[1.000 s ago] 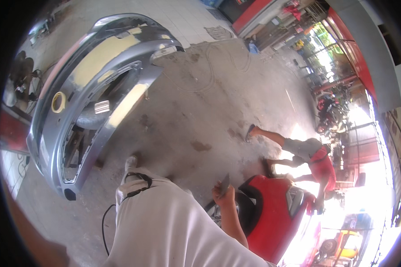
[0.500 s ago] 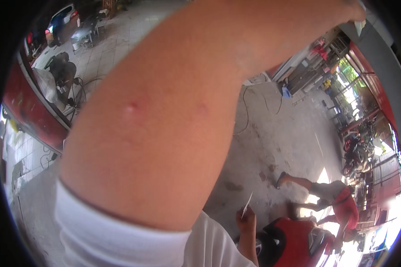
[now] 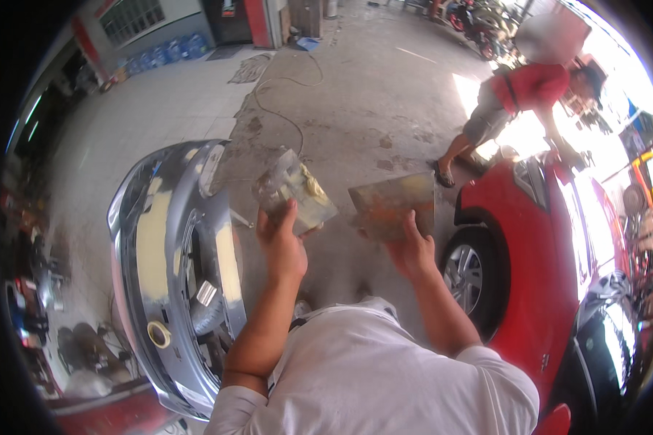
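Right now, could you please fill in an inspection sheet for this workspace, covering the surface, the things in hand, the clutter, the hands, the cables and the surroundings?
Surface: stained concrete floor, with pale tiles further left.
Job's things: a smeared flat spreader and a rusty, putty-marked flat board, both held up at chest height.
Clutter: a tape roll lying inside the detached silver bumper.
Hands: left hand grips the spreader from below; right hand holds the board by its lower edge.
Cables: one thin cable winding across the floor.
Surroundings: red car on the right; a person in a red top bending over it; blue water bottles by the far wall.
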`<state>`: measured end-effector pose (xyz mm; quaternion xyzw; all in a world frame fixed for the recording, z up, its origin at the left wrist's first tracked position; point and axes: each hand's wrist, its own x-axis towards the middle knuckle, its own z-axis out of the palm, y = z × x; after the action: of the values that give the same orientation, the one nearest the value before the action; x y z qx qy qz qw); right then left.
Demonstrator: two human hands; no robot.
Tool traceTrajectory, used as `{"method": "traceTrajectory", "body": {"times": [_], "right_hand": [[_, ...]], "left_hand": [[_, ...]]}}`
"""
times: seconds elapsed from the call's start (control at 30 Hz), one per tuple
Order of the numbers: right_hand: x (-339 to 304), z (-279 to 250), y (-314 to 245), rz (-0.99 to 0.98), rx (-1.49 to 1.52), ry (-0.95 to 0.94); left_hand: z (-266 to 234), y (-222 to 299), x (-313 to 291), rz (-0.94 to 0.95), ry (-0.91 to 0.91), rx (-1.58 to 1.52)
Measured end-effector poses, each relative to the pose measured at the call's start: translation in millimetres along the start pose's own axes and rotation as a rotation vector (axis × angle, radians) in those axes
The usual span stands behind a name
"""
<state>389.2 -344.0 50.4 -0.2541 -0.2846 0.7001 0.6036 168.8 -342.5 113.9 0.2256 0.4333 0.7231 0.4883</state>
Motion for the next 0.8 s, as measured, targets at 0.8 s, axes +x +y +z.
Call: {"method": "traceTrajectory", "body": {"times": [0.8], "right_hand": [[-22,-33,-31,-0.134,-1.53,-0.371]], "left_hand": [[62,-66,-34,0.429,-0.301,0.306]]}}
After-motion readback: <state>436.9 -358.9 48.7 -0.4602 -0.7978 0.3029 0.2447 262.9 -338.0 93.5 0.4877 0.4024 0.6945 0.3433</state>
